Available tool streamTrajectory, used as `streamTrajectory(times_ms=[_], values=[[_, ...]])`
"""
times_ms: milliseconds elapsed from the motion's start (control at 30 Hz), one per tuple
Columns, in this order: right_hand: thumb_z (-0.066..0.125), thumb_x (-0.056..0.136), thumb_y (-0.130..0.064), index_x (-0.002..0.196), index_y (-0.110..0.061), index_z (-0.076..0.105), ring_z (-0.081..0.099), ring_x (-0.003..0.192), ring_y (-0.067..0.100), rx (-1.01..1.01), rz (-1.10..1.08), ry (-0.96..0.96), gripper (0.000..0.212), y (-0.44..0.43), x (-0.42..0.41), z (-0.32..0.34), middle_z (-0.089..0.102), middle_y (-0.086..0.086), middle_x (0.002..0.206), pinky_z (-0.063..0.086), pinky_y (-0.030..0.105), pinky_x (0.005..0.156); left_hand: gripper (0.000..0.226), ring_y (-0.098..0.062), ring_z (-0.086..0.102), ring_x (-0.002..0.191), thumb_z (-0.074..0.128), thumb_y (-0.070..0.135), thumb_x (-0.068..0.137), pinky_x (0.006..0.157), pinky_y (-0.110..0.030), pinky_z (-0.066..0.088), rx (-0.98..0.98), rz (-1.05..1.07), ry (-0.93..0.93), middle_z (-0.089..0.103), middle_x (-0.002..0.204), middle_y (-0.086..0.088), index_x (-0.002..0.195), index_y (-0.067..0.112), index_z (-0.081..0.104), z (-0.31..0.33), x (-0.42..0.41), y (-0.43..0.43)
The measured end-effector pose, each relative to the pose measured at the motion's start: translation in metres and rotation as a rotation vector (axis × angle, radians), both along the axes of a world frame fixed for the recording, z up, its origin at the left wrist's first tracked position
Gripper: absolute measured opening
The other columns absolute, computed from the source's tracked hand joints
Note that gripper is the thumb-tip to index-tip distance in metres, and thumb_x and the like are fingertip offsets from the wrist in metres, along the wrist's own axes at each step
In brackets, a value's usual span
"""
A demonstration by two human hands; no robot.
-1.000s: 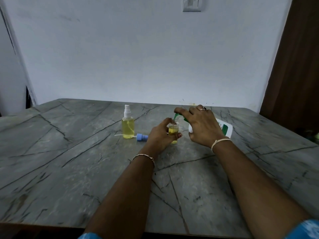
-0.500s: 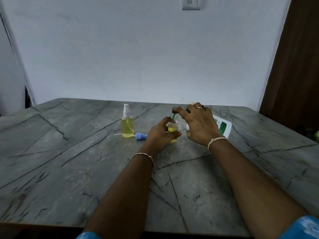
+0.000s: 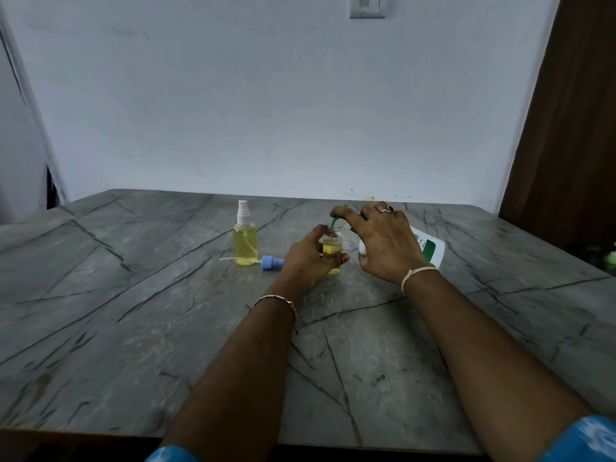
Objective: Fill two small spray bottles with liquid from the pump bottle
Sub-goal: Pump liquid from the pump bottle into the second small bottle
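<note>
- Closest in: two blue sleeves (image 3: 580, 438) at the near edge of the grey veined table (image 3: 133, 345), both forearms reaching forward.
- At the wrists: a thin bracelet (image 3: 276, 300) on the left, a pale thread band (image 3: 418, 273) on the right.
- Left hand (image 3: 308, 258) curled round the uncapped small bottle (image 3: 332, 250), thumb and fingers clasping its sides. Bottle upright, long axis vertical, open mouth up, yellow liquid partway up.
- Right hand (image 3: 383, 241) wrapped over the top of the pump bottle (image 3: 431, 250), index finger stretched along the green spout (image 3: 334, 223); a ring (image 3: 386, 210) on one finger.
- Pump bottle tilted — long axis rising from the base, right of that grip, toward the left. Spout pointing down at the open mouth; touching or not, cannot tell.
- Just left of the left-hand grip: a blue spray head (image 3: 270, 262) on its side, pale dip tube (image 3: 230, 259) pointing left.
- Beyond it, the capped spray bottle (image 3: 245, 241) — upright, white nozzle up, nearly full of yellow.
- Count: two small bottles, one pump bottle, one loose spray head.
- Farthest: pale wall (image 3: 266, 95), switch plate (image 3: 366, 6), brown door (image 3: 573, 128) off to the right.
</note>
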State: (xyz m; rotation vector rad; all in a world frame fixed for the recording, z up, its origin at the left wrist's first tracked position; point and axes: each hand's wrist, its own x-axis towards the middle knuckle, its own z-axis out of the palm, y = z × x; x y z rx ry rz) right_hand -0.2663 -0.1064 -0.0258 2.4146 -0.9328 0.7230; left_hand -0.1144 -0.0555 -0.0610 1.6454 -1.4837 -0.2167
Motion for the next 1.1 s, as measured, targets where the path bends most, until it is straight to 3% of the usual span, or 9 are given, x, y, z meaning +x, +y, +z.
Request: streamTrajectory(times_ms=[200,467,833,900,1100], values=[[0.070,0.074,-0.025,0.138,-0.035,0.032,0.048,0.115,0.027,-0.002,-0.002,-0.024,0.075,-0.0009,0.0042,0.0013,0.057,0.004,0.118,0.041,0.042,0.093,0.057,-0.008,0.053,0.089,0.077,0.037,0.076,0.077,-0.021,0.038,-0.004,-0.001,0.045,0.065,0.117,-0.001,0.126,0.024,0.052,0.0015,-0.0004,0.0009],[0.067,0.078,-0.026,0.149,-0.042,0.018,0.046,0.113,0.027,0.021,0.009,0.005,0.088,-0.0028,-0.0046,-0.0020,0.055,0.005,0.112,0.043,0.041,0.088,0.059,-0.008,0.052,0.087,0.076,0.039,0.076,0.065,-0.013,0.036,0.019,0.015,0.064,0.062,0.106,0.002,0.128,0.026,0.051,0.0026,-0.0023,0.0014],[0.067,0.074,-0.024,0.140,-0.036,0.032,0.048,0.113,0.026,0.047,0.014,-0.039,0.076,-0.0021,0.0028,-0.0009,0.057,0.004,0.114,0.041,0.041,0.091,0.068,-0.009,0.054,0.091,0.077,0.037,0.076,0.076,-0.018,0.040,0.030,0.011,0.087,0.064,0.120,-0.005,0.136,0.024,0.048,0.0033,-0.0009,0.0007],[0.068,0.073,-0.024,0.140,-0.035,0.033,0.047,0.112,0.026,0.047,0.016,-0.046,0.076,-0.0029,0.0039,-0.0017,0.057,0.004,0.115,0.041,0.041,0.091,0.066,-0.008,0.054,0.090,0.078,0.036,0.075,0.073,-0.015,0.039,0.019,0.010,0.101,0.065,0.117,-0.004,0.133,0.025,0.049,0.0034,-0.0014,0.0011],[0.069,0.075,-0.023,0.146,-0.039,0.025,0.048,0.109,0.027,0.008,0.017,-0.006,0.085,-0.0060,-0.0021,-0.0049,0.057,0.005,0.109,0.043,0.041,0.085,0.064,-0.012,0.055,0.092,0.077,0.039,0.075,0.080,-0.022,0.040,0.022,0.015,0.093,0.065,0.115,-0.005,0.132,0.026,0.050,0.0037,-0.0013,0.0036]])
